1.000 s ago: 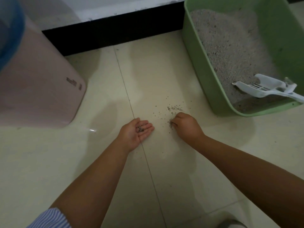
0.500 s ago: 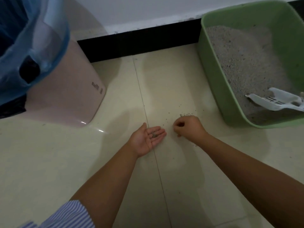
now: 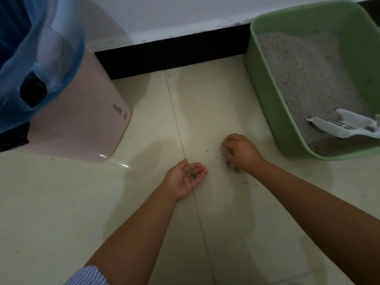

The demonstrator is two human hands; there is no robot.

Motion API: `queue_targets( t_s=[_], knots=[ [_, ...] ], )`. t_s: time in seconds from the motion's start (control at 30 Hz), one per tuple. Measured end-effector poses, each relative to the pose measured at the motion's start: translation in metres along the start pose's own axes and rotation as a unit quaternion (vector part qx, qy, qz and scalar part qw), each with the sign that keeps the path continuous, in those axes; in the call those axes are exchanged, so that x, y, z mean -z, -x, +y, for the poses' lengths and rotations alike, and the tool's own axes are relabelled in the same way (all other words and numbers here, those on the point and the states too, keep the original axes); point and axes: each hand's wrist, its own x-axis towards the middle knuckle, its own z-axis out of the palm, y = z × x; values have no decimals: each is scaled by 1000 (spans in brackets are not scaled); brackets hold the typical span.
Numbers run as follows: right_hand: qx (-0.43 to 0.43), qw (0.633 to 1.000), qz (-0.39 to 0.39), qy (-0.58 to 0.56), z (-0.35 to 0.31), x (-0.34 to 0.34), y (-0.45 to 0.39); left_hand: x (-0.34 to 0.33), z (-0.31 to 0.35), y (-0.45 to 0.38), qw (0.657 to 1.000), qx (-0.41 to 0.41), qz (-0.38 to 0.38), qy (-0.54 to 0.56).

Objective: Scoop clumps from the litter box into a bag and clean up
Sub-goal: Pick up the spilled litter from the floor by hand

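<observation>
On the cream tiled floor (image 3: 61,202), the left hand (image 3: 185,177) lies palm up just beside a grout line, its fingers gently cupped around a small heap of grey litter grains (image 3: 191,173) resting in the palm. To its right, slightly apart from it, the right hand (image 3: 240,153) is turned knuckles up with fingers curled down onto the tile, over a scatter of spilled litter (image 3: 232,167) that shows at the hand's near edge; whether the fingertips actually pinch any grains cannot be told from this angle, since they are hidden under the hand. A few stray specks dot the tile just left of that hand. The green litter box (image 3: 265,89) sits at the right, its far end near the black baseboard (image 3: 170,52), filled with pale grey litter. A white slotted scoop (image 3: 345,125) lies inside it, in the near right part, on the litter. At the left stands a pink bin (image 3: 82,120), lined with a blue plastic bag (image 3: 41,64) whose rim folds over the bin's top. A striped sleeve (image 3: 88,276) shows at the lower edge on the left arm.
</observation>
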Motion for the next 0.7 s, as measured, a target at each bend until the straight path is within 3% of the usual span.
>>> queue_targets(
  t_s=[0.27, 0.47, 0.53, 0.7],
  knots=[
    [166, 981, -43, 87, -4, -32, -20, -5, 0, -6, 998, -29, 50, 16],
    [121, 985, -86, 84, 20, -17, 31, -6, 6, -7, 999, -14, 37, 13],
    [143, 985, -46, 85, 25, -10, 36, -7, 6, -7, 999, -16, 39, 8],
    [29, 995, -36, 89, 25, -3, 12, -9, 5, -7, 999, -8, 45, 12]
  ],
)
